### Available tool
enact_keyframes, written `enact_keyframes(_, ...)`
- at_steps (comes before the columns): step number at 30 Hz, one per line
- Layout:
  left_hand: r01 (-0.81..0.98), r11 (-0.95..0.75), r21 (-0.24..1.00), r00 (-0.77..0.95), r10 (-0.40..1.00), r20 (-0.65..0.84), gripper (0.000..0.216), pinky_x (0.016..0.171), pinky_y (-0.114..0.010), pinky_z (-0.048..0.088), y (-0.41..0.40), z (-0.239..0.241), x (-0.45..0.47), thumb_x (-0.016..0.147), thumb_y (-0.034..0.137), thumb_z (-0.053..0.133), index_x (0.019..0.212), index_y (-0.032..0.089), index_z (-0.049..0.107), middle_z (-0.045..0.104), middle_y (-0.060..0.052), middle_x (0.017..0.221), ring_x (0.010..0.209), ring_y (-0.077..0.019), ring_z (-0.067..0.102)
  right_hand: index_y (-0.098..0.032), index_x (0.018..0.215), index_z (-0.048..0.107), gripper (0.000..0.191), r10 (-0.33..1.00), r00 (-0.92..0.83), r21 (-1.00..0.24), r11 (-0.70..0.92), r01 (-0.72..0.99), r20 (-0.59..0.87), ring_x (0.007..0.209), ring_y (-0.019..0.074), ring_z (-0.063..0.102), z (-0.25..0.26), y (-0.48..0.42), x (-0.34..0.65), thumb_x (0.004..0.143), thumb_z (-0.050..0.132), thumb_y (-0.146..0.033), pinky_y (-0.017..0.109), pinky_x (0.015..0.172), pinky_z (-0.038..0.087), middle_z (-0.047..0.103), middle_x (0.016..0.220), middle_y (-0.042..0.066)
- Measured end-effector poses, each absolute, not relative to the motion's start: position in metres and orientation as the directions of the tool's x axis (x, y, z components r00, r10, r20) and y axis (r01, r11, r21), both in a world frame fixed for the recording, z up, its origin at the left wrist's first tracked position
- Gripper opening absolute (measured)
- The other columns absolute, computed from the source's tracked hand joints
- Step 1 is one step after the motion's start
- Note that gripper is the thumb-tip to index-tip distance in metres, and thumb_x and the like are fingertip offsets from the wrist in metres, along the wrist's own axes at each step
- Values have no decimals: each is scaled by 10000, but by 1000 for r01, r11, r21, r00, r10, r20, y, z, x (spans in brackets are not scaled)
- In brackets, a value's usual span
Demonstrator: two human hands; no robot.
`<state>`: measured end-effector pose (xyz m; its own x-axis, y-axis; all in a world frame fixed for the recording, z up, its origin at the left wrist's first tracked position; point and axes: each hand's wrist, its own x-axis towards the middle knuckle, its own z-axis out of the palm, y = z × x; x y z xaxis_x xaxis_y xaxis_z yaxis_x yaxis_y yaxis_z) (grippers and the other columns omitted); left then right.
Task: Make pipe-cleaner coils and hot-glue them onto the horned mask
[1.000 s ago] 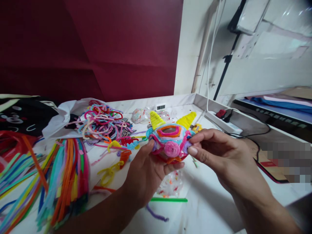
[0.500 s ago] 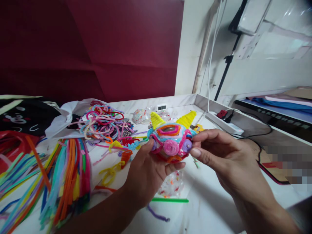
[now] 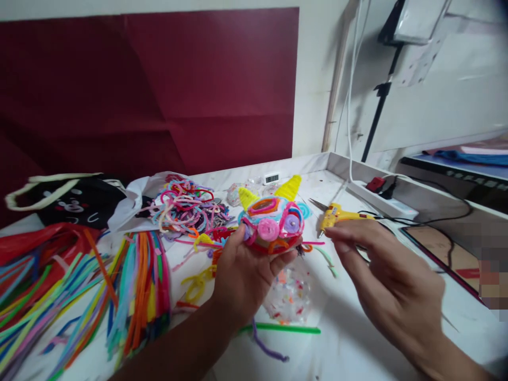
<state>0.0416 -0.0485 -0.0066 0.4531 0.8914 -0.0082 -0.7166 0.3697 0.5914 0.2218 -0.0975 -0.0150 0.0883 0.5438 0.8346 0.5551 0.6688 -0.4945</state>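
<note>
My left hand holds a colourful pipe-cleaner figure above the white table. The figure has two yellow horns, a pink coiled nose and a purple coiled eye. My right hand hovers just to its right, fingers stretched out and apart, touching nothing. A yellow glue gun lies on the table just beyond my right hand's fingertips. Below the figure sits a clear ball with coloured specks.
Straight pipe cleaners fan out at left, and a tangle of bent ones lies on a white bag behind. A black printed bag sits far left. A green pipe cleaner lies near the front. A power strip and cables run along the right rim.
My right hand has let go of the figure's purple eye and drawn back to the right. The left hand has shifted the figure slightly left and lower. The glue gun has come into sight.
</note>
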Motion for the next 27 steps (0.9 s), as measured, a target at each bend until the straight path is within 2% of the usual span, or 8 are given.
enact_keyframes(4, -730, 332, 597, 416, 909, 3, 466, 851, -372, 567, -47, -6, 39, 959, 407, 433, 1290, 103, 557, 742, -149, 1026, 958, -274, 715, -137, 1333, 519, 505, 441, -171, -219, 700, 680, 881, 950, 222, 580, -20, -91, 218, 852, 514, 13, 364, 782, 481, 622, 1090, 127)
enact_keyframes(7, -735, 300, 609, 400, 916, 32, 464, 894, -369, 558, -46, -4, 38, 964, 402, 428, 1289, 99, 562, 733, -152, 1071, 1004, -258, 703, -76, 1399, 438, 536, 420, -262, -120, 692, 712, 869, 936, 246, 552, -21, -86, 214, 870, 488, -7, 390, 750, 481, 604, 1126, 169)
enact_keyframes(12, -731, 264, 629, 378, 925, 50, 509, 951, -355, 528, -48, 2, 38, 968, 429, 413, 1333, 95, 530, 721, -158, 1109, 1026, -243, 694, -58, 1451, 353, 579, 405, -295, -59, 668, 742, 866, 876, 259, 539, -22, -77, 208, 882, 459, -24, 410, 693, 483, 610, 1132, 190)
enact_keyframes(18, -747, 228, 624, 338, 939, 62, 501, 974, -382, 507, -51, 7, 46, 969, 409, 414, 1380, 132, 489, 687, -150, 1186, 1081, -251, 662, -98, 1491, 282, 594, 427, -286, -54, 628, 777, 858, 841, 243, 534, -23, -72, 205, 913, 408, -41, 391, 669, 484, 626, 1107, 167)
enact_keyframes(23, -760, 226, 609, 313, 949, 38, 486, 958, -395, 517, -54, 5, 51, 974, 389, 405, 1382, 136, 486, 677, -151, 1193, 1065, -246, 660, -115, 1495, 282, 603, 431, -282, -37, 598, 801, 857, 871, 237, 538, -25, -71, 206, 916, 425, -27, 384, 707, 476, 624, 1149, 151)
enact_keyframes(27, -777, 228, 587, 321, 945, 57, 490, 944, -404, 528, -55, 2, 53, 976, 409, 397, 1364, 131, 504, 679, -156, 1185, 1060, -250, 661, -95, 1464, 329, 557, 425, -289, -9, 574, 819, 858, 826, 228, 523, -27, -70, 207, 921, 433, -27, 375, 679, 456, 632, 1126, 141)
